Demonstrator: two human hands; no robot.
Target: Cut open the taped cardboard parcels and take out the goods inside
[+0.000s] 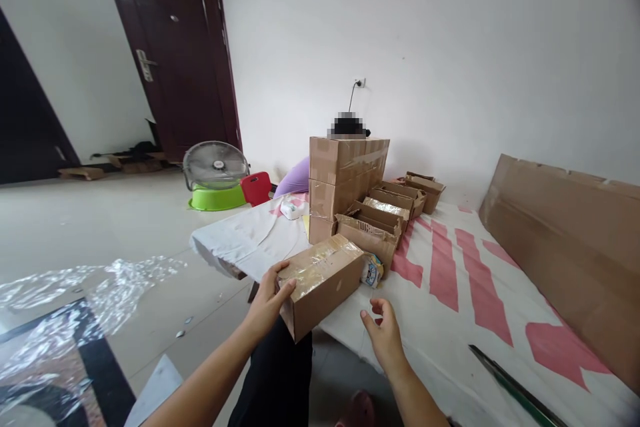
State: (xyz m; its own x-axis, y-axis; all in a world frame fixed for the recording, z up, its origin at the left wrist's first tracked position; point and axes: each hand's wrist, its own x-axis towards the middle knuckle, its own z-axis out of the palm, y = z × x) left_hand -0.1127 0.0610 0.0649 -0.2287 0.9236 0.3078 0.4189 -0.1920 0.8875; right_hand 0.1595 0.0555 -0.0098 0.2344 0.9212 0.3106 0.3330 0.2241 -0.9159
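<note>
My left hand [265, 307] is resting on the near end of a taped cardboard box [323, 303], my thumb lying on the top and my forefinger reaching over its left edge. Thumb and forefinger are standing well apart, with box top showing between them; my other fingers are going out of sight past the left side, so I cannot tell how firmly I am gripping. The box is lying lengthwise at the edge of the cloth-covered table [440, 347], its near end jutting out above my dark-trousered leg [275, 373], and clear tape [316, 272] is shining along its top.

My right hand [386, 340] is hovering over the table edge to the right of the box, apart from it. My thumb is pointing up and away from my loosely curling fingers, leaving a gap between them, and my palm is turning toward the box.

Just beyond the far end of the box, a small printed packet [371, 271] is lying against the nearest of several open cartons [370, 240], which are running in a row toward the wall. To their left, closed boxes [324, 163] are standing in a stack, and another person's purple clothing [295, 179] is showing behind it. A long green-edged tool [515, 385] is lying on the cloth to the right of my right hand.
</note>
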